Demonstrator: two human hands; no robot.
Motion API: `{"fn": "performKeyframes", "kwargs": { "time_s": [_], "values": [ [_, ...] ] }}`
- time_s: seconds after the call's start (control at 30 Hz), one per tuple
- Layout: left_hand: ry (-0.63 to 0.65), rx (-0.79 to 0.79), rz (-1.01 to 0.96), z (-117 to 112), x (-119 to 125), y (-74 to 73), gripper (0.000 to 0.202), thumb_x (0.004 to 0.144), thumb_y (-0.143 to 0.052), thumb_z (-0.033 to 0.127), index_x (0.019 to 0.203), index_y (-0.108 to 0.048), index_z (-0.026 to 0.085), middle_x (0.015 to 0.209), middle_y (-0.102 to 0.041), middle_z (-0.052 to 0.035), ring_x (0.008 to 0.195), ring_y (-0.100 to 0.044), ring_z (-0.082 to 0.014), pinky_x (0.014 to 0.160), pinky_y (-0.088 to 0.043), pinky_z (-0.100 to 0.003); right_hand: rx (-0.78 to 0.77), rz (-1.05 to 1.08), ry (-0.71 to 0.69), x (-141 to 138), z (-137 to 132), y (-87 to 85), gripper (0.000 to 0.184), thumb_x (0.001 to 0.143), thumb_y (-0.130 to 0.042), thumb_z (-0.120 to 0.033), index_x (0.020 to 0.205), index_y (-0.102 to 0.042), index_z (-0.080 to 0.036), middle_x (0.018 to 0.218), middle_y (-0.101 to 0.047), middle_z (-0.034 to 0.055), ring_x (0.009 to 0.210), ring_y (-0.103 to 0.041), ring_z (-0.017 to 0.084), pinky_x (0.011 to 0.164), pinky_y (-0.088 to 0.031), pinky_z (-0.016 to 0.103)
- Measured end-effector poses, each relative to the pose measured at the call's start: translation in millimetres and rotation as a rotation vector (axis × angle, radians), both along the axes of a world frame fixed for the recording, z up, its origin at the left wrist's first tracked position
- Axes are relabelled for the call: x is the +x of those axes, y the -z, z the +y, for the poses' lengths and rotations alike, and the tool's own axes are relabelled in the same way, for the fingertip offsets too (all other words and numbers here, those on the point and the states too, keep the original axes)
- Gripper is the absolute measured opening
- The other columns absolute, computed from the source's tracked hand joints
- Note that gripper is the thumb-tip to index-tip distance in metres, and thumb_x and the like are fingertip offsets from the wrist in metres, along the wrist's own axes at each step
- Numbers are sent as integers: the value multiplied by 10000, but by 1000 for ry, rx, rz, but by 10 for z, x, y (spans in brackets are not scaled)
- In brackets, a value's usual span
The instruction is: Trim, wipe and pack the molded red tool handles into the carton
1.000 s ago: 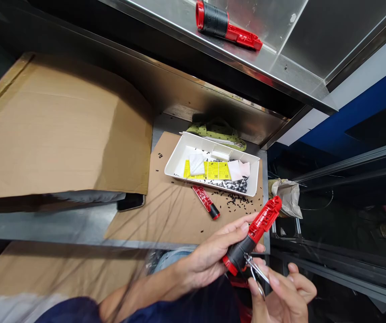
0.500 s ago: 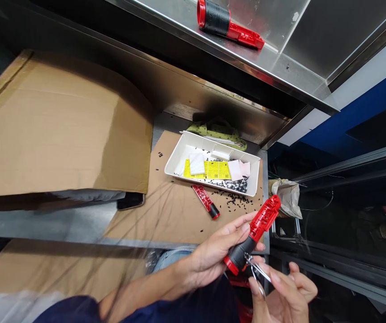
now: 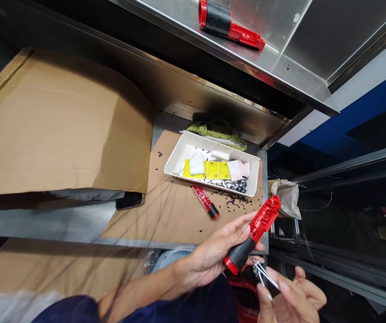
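Observation:
My left hand [image 3: 213, 251] is wrapped round a red and black plastic housing [image 3: 251, 240]. Its hollow red end points up and to the right, and its black sleeve ends in a red ring low on the left. In my right hand [image 3: 290, 291] a pair of silver nail clippers [image 3: 265, 273] is pinched between thumb and fingers. The clippers' jaws are just right of the black sleeve, near the left fingertips; I cannot tell whether they touch anything. A smaller red and black housing [image 3: 206, 202] lies on the cardboard sheet [image 3: 169, 215].
A white tray [image 3: 171, 168] holds small black bits, yellow labels and white pads; more bits lie scattered in front. A large cardboard box [image 3: 61, 125] stands left. Another housing [image 3: 229, 27] rests on the metal shelf [image 3: 300, 76] above. Behind the tray is a green patterned bag [image 3: 209, 130].
My right hand has drawn the nail clippers a little right and down, away from the black sleeve. The left hand and its housing have hardly moved.

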State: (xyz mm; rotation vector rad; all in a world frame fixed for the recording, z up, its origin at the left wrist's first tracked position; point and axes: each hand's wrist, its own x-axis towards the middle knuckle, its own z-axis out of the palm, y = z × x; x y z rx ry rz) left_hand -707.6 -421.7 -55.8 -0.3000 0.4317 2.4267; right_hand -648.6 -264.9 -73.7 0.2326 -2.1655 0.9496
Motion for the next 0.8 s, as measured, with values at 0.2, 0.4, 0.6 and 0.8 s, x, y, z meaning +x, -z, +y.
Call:
{"fn": "performKeyframes", "kwargs": {
  "time_s": [0.2, 0.4, 0.6, 0.8],
  "values": [
    [-1, -5, 19, 3, 9, 11, 591, 800, -771, 355, 1344, -574, 235, 945, -682, -40, 826, -673, -160, 728, -565, -243, -33, -87, -24, -13, -159, -7, 297, 783, -733, -259, 1004, -577, -381, 702, -735, -20, 823, -423, 286, 996, -302, 612],
    [-17, -57, 21, -54, 5, -8, 646, 824, -737, 403, 1395, -521, 193, 961, -709, -82, 855, -700, -192, 814, -571, -312, -312, 59, -12, -119, -129, -31, 213, 794, -721, -273, 967, -612, -334, 725, -641, -29, 740, -408, 222, 998, -364, 514],
    [-370, -556, -93, -541, 57, 428, 531, 947, -565, 321, 1434, -457, 141, 1034, -734, -97, 1024, -659, -205, 908, -493, -267, -594, -483, -186, -486, -36, 276, 131, 901, -443, -313, 990, -507, -240, 826, -542, 2, 704, -572, 168, 739, -536, 398],
    [-567, -869, -399, -838, 136, 1318, 505, 934, -536, 274, 1414, -434, 157, 1384, -567, -133, 1327, -491, -265, 1079, -410, -356, 125, -992, -184, -820, -558, 1283, 503, 782, -577, -445, 1192, -580, -154, 1163, -629, 163, 992, -651, 316, 830, -490, 438]
  ]
}}
